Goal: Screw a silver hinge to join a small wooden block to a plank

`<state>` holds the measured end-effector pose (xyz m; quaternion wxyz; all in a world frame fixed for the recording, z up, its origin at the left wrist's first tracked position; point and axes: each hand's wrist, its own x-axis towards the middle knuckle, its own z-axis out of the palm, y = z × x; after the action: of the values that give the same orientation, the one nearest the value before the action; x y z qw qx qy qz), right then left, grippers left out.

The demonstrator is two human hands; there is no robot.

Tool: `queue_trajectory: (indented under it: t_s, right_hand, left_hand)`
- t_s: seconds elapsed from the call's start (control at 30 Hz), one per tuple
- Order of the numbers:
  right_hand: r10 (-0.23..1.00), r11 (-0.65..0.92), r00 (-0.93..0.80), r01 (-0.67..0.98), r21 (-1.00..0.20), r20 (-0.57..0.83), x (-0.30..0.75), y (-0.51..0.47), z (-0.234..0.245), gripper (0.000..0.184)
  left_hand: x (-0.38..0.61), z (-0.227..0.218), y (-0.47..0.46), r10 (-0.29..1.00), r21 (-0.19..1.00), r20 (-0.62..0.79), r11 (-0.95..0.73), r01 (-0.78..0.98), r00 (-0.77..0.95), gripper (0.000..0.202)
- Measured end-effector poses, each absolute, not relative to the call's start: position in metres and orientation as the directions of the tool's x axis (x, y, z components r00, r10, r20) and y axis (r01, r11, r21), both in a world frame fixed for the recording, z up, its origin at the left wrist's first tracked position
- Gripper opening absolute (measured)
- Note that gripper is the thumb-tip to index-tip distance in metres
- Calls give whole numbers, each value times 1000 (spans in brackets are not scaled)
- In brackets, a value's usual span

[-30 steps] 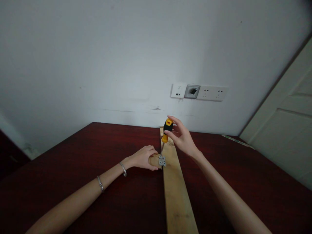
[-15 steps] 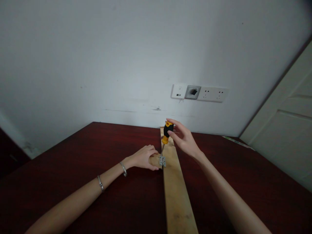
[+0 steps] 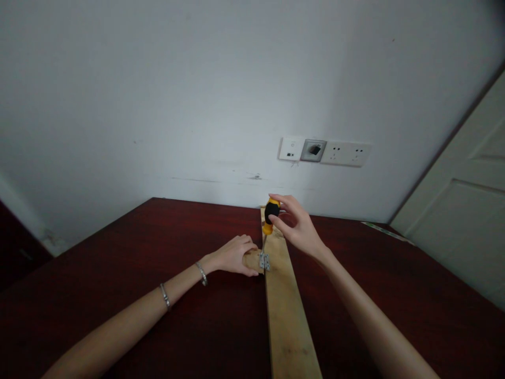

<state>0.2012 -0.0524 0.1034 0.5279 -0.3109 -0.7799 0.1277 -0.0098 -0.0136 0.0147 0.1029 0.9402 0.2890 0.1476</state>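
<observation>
A long wooden board (image 3: 290,310) runs away from me across the dark red table. Against its left edge sits a small wooden block (image 3: 252,259), which my left hand (image 3: 235,255) grips between thumb and fingers. A metal hinge (image 3: 264,260) spans the joint between block and board. My right hand (image 3: 295,223) pinches the handle of a yellow and black screwdriver (image 3: 272,210). The screwdriver slants down with its tip at the hinge's block-side leaf; whether a screw sits under the tip is too small to tell.
The table (image 3: 189,226) meets a pale wall behind the board. Wall sockets (image 3: 343,153) and a switch plate (image 3: 291,149) are set above it. At the right stand a white panelled door (image 3: 465,210) and a thin printed strip (image 3: 389,232) near the table edge.
The fingers of my right hand have shifted round the screwdriver handle, which has turned slightly. My left hand keeps its grip on the block. The whole view has drifted slightly.
</observation>
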Motion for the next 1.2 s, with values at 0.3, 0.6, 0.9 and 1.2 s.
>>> queue_trajectory:
  t_s: [0.3,0.6,0.9,1.2]
  right_hand:
    - [575,794,-276,412,-446,770,199,-48,100,52]
    - [556,821,-309,350,-451,771,200,-53,106,42]
    - [530,830,-294,373,-415,796,203,-46,98,49]
    - [508,833,-171,345,-432,844,196,-50,100,39]
  left_hand:
    - [-10,13,-13,574,279,225,-812,513,787,60]
    - [-10,12,-11,556,265,224,-825,499,800,59]
    - [-10,12,-13,554,275,237,-826,492,798,60]
    - [-11,11,-11,553,270,236,-827,493,799,62]
